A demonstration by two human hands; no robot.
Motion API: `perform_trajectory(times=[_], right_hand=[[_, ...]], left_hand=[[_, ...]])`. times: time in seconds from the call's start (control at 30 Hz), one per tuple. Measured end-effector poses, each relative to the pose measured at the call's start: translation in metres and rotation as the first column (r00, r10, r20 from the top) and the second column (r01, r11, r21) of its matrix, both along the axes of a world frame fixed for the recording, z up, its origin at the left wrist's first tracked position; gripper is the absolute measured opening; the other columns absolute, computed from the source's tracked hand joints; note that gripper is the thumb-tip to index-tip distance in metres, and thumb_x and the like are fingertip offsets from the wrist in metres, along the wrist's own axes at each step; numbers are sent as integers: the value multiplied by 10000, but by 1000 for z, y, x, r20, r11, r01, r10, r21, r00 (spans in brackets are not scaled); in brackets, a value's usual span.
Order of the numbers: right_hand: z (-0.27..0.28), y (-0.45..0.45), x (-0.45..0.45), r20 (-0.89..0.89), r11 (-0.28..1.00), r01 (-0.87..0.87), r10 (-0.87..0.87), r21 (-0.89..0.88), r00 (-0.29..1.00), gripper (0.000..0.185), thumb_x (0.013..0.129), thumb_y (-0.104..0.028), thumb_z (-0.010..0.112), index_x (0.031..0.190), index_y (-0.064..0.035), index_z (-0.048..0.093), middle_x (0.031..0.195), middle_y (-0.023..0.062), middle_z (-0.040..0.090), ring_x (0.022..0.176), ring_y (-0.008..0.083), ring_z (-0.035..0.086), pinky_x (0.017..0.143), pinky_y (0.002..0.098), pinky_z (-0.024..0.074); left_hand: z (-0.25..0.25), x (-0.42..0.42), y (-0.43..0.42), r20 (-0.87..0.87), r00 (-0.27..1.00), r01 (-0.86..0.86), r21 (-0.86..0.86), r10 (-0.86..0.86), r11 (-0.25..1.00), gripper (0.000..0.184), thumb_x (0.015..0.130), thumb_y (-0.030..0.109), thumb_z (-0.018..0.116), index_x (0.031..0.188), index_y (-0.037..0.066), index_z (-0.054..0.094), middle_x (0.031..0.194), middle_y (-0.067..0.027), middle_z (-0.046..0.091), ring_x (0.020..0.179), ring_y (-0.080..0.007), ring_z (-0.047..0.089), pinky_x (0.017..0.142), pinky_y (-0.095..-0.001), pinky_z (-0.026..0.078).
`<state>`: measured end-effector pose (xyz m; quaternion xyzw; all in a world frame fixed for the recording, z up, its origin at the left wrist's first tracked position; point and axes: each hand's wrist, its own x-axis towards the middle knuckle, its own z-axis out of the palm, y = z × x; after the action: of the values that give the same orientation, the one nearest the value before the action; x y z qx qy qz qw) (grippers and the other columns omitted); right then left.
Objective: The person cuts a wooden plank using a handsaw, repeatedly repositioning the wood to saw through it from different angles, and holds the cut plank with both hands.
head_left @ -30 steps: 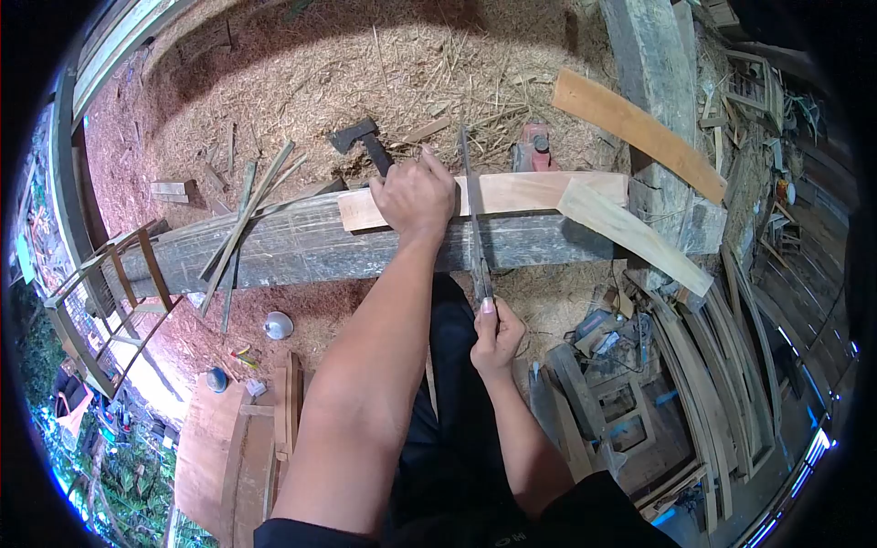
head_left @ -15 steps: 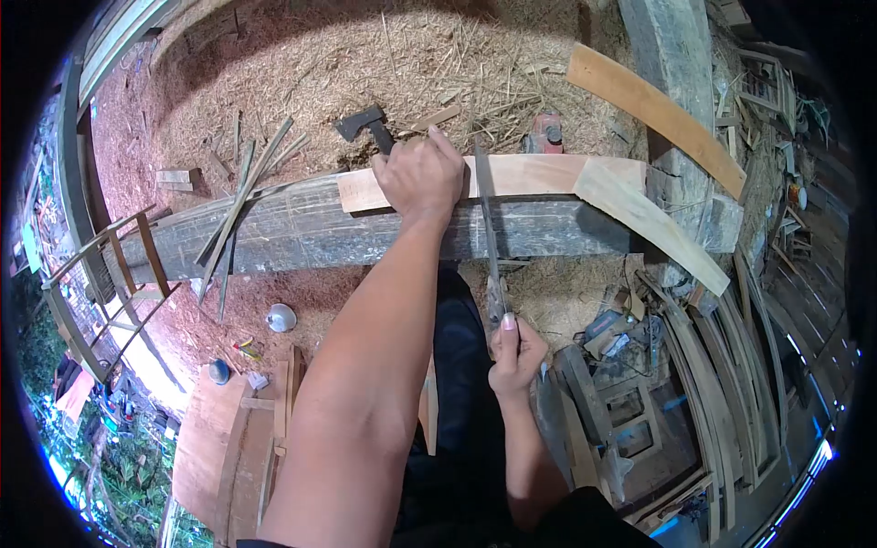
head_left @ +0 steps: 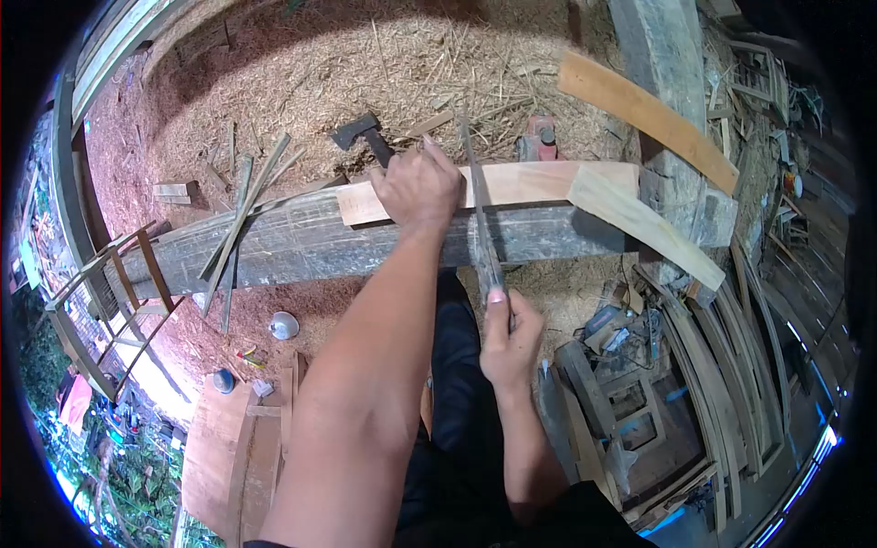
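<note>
My left hand (head_left: 418, 185) presses down on a pale wooden board (head_left: 530, 183), its fingers curled over the far edge. That board lies along a thick grey beam (head_left: 301, 239). In my right hand (head_left: 512, 340) is the handle of a handsaw; the narrow saw blade (head_left: 477, 187) crosses the board just right of my left hand and points away from me. Beyond my left hand rests a dark hatchet (head_left: 364, 133), its handle partly hidden. A second pale curved board (head_left: 647, 224) overlaps the right end of the first.
Sawdust and shavings (head_left: 301, 100) cover the ground. A red tool (head_left: 537, 139) sits behind the board, and an orange-brown curved plank (head_left: 649, 119) leans at upper right. Thin sticks (head_left: 242, 215) lie across the beam's left part. Long curved strips (head_left: 708, 384) are stacked at lower right.
My right hand has pushed the saw forward, away from my body and slightly left. My left hand keeps its place on the board. The view has shifted a little.
</note>
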<state>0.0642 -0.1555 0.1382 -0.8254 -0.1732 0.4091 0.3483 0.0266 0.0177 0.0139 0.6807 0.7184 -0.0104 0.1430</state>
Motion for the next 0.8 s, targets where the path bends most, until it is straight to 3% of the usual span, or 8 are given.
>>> perform_trajectory(times=[0.1, 0.17, 0.23, 0.43, 0.5, 0.57, 0.67, 0.8], right_hand=[[0, 5, 7, -44, 997, -12, 9, -76, 999, 417, 1032, -226, 613, 720, 24, 494, 574, 112, 394, 558, 147, 380, 539, 388, 320], [-6, 17, 8, -49, 999, 15, -17, -40, 999, 428, 1041, -233, 600, 726, 36, 491, 583, 129, 386, 560, 155, 372, 539, 388, 319], [-17, 23, 8, 116, 998, -69, 69, -7, 991, 420, 1045, -233, 598, 739, 33, 487, 593, 128, 376, 569, 151, 349, 539, 386, 317], [-34, 3, 3, -52, 1000, 19, -19, 3, 998, 430, 1058, -239, 575, 715, 2, 480, 570, 63, 395, 536, 113, 365, 509, 349, 299], [-26, 12, 8, -352, 975, 221, -210, -7, 912, 436, 1062, -250, 575, 692, -34, 498, 564, -16, 422, 516, 66, 380, 487, 303, 278], [-7, 22, 21, -408, 971, 230, -234, -61, 882, 409, 1059, -268, 597, 717, -48, 550, 582, -59, 444, 517, 31, 387, 482, 258, 272], [31, 40, 44, -389, 992, 124, -102, 33, 916, 316, 1053, -255, 612, 862, -12, 674, 617, -59, 474, 553, 21, 410, 498, 238, 293], [59, 53, 53, -335, 986, 66, -10, 156, 942, 248, 1035, -199, 640, 913, 12, 686, 671, -49, 500, 627, 24, 413, 556, 237, 332]], left_hand=[[3, 0, 4, -11, 998, 53, -82, -54, 995, 499, 1017, 290, 471, 684, 64, 767, 750, -151, 747, 769, -309, 714, 864, -447, 415], [-4, 5, 14, 19, 997, 74, -17, -74, 997, 508, 1014, 281, 474, 647, 71, 756, 718, -165, 736, 726, -317, 719, 849, -447, 434], [-12, 8, 23, -11, 996, 86, -71, -87, 994, 519, 1014, 276, 474, 618, 71, 741, 672, -174, 718, 649, -333, 710, 806, -447, 461], [-14, 4, 17, 23, 993, 113, 103, -116, 988, 510, 998, 252, 504, 567, 73, 707, 635, -176, 699, 588, -329, 685, 743, -443, 467], [-15, 6, 19, 13, 996, 89, 108, -91, 990, 514, 997, 258, 504, 563, 69, 705, 634, -177, 696, 581, -329, 676, 741, -441, 460], [-14, 6, 19, 11, 996, 88, 104, -89, 991, 501, 993, 251, 513, 569, 67, 706, 652, -172, 705, 607, -320, 684, 748, -443, 457], [-20, 1, 11, 52, 990, 112, 253, -129, 961, 471, 987, 242, 544, 579, 73, 709, 672, -121, 715, 659, -289, 687, 738, -441, 445], [-24, -11, 5, 126, 961, 170, 437, -247, 883, 357, 962, 260, 624, 666, 89, 728, 713, -54, 683, 747, -250, 650, 744, -425, 425]])
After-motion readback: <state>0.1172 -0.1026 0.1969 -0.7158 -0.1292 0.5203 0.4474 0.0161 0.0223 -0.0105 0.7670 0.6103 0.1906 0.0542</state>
